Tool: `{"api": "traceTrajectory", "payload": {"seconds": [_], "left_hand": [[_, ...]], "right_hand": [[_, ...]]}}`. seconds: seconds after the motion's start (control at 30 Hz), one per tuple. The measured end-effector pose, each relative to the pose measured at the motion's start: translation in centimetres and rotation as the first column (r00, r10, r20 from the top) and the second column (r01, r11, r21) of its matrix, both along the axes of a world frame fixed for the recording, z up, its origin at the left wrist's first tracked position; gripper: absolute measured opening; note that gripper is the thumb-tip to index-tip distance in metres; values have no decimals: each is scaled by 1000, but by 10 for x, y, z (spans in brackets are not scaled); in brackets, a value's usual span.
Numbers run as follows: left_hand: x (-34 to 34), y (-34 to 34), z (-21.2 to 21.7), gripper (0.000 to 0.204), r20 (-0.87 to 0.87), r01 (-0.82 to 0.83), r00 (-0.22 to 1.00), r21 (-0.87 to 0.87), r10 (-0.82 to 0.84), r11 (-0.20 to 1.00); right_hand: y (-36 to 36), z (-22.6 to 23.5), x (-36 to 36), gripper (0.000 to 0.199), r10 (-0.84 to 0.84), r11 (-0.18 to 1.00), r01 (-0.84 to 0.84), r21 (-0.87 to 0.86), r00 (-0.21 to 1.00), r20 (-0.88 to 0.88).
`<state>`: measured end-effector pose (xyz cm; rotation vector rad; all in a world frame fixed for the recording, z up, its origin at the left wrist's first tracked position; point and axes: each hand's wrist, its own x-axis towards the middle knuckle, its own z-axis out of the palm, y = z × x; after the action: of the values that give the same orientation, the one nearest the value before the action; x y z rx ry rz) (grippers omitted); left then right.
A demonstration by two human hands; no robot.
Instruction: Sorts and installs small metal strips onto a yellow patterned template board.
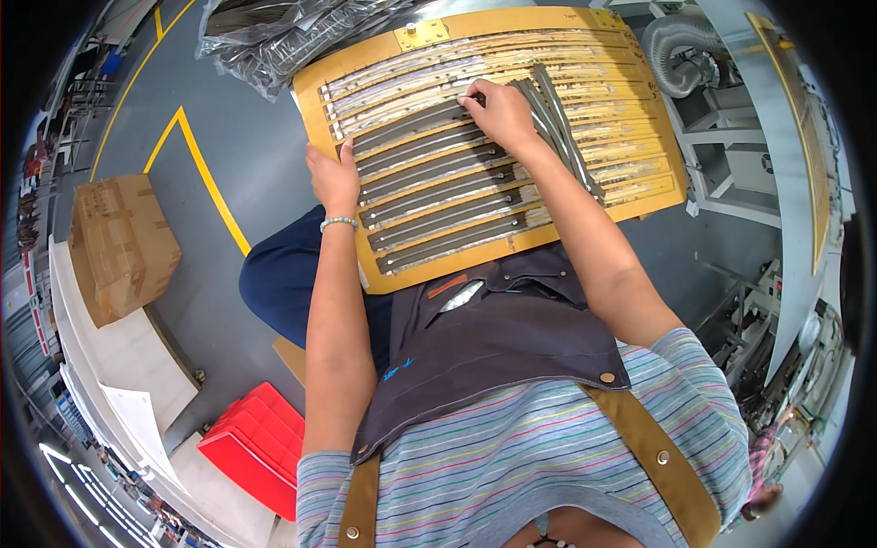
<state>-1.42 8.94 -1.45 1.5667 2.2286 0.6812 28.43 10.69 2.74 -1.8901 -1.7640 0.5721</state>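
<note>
Lying across the front of the apron (512,329), a broad yellow board (457,258) is set close to the body, probably so that both ends can be reached; what bears it from beneath is hidden. Left of the board, well apart from it, a cardboard box (128,242) is placed. Past the board's far left corner, a clear plastic bag (292,36) with dark contents is seen. Off its near left corner, a red crate (251,447) is left on the side, apparently clear of the knees.

On the right half of the board, a loose bundle (565,128) of strips is laid askew over the slots, seemingly aside from the straight row (435,197) of dark strips set in the left half. At the board's left edge, the left hand (333,173) is rested, its thumb spread apart from the other fingers beside the left end of the farthest strip (411,126) of that row, perhaps to steady board and strip alike. Near the board's middle, the right end of this strip is pinched by the right hand (504,114), thumb and first finger together, presumably so that it is drawn straight; the exact contact is partly covered. At the board's far edge, a small metal plate (422,34) is fastened.
</note>
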Motion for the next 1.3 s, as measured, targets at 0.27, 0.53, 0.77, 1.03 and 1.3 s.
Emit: {"api": "traceTrajectory", "payload": {"seconds": [0.27,0.53,0.77,1.03,1.3], "left_hand": [[-2,1,-1,85,-21,18,1000,-35,-19,999],[2,-1,-1,85,-46,7,999,-11,-7,1000],[5,-2,2,83,-73,-5,997,5,5,1000],[7,-3,4,83,-82,-4,997,15,5,1000],[10,-6,6,77,-99,-23,994,183,42,983]], "right_hand": [[4,-9,7,20,68,997,-67,-29,997,24],[2,-5,5,18,63,996,-61,-59,998,30],[0,-10,3,18,61,998,-63,25,996,60],[-2,-16,2,17,52,994,-57,96,997,56],[-2,-20,-2,26,95,982,-123,141,978,185]]}}
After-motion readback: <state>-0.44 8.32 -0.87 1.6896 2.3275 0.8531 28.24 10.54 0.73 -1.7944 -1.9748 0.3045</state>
